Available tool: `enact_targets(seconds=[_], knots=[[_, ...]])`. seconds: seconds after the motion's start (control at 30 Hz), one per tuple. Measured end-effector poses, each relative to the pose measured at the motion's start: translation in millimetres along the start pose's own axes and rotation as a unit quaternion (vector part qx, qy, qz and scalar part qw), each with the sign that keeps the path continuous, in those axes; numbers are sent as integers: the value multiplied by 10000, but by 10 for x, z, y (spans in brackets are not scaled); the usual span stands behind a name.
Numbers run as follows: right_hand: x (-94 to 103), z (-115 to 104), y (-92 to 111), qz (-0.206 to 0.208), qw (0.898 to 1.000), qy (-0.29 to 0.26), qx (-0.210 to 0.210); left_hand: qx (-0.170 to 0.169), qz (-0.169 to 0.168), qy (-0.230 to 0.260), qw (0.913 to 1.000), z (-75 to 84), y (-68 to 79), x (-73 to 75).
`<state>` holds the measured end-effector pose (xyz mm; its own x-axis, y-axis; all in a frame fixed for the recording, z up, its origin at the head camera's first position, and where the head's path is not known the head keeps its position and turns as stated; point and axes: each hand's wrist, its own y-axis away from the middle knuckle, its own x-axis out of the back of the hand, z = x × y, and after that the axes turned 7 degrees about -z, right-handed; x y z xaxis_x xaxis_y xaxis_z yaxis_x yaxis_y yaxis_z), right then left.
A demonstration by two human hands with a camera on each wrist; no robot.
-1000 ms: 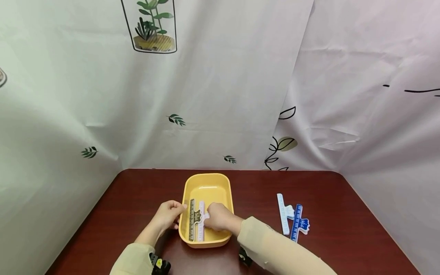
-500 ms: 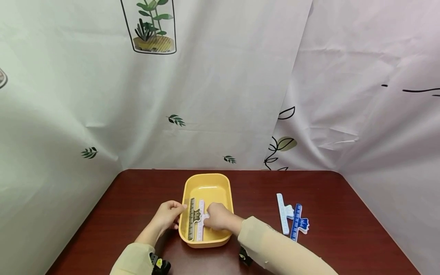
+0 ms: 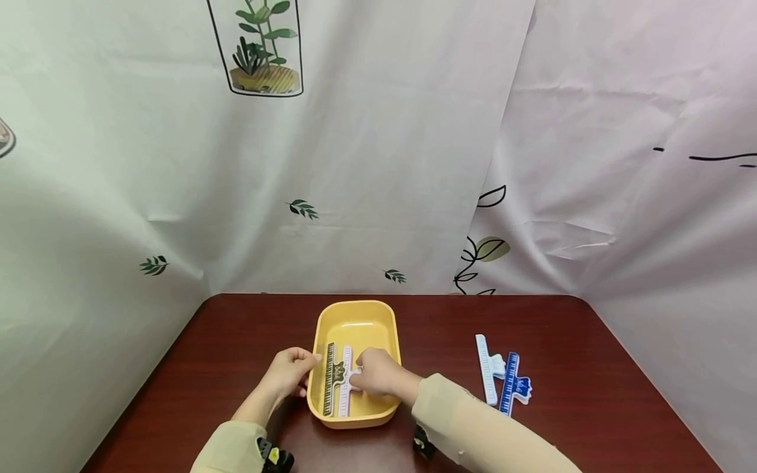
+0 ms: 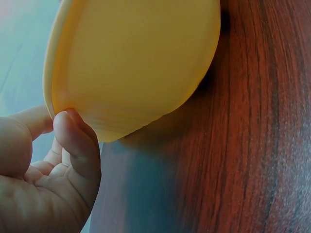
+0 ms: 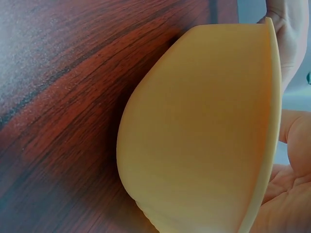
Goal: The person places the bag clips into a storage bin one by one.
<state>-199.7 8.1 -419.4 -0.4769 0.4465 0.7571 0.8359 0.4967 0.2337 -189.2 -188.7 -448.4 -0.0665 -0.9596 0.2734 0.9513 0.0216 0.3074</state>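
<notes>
A yellow plastic tray (image 3: pixel 372 328) stands on the table with a black-and-white clip (image 3: pixel 328 387) and a pale pink clip (image 3: pixel 344 401) side by side along its left half. Both clips have long bars printed like piano keys. My left hand (image 3: pixel 288 371) pinches the tray's left rim; in the left wrist view its thumb and index finger meet at the rim. Inside the tray, my right hand (image 3: pixel 381 374) holds the pink clip by its handle, its fingers partly covering that handle. From the right wrist camera, the tray's wall (image 5: pixel 204 121) hides the clips and the right fingertips.
To the right on the dark red wooden table (image 3: pixel 437 335) lie a light blue clip (image 3: pixel 486 371) and a dark blue clip (image 3: pixel 510 384), close together. A white printed cloth (image 3: pixel 384 164) hangs behind the table and at its sides.
Slightly more of the pink clip's handle shows beside the right fingers now. The left hand keeps its place on the rim, and the blue clips have not moved.
</notes>
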Motion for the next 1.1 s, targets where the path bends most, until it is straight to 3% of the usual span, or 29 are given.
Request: enact_targets(seconds=[0.37, 0.63, 1.1], knots=[[44, 0, 51, 100, 9998, -32, 164, 28, 30, -22, 10000, 5, -6, -2], [63, 0, 130, 194, 9986, -435, 216, 29, 42, -36, 10000, 9, -3, -7], [45, 68, 221, 323, 9969, -391, 595, 38, 99, -44, 9999, -5, -8, -22]])
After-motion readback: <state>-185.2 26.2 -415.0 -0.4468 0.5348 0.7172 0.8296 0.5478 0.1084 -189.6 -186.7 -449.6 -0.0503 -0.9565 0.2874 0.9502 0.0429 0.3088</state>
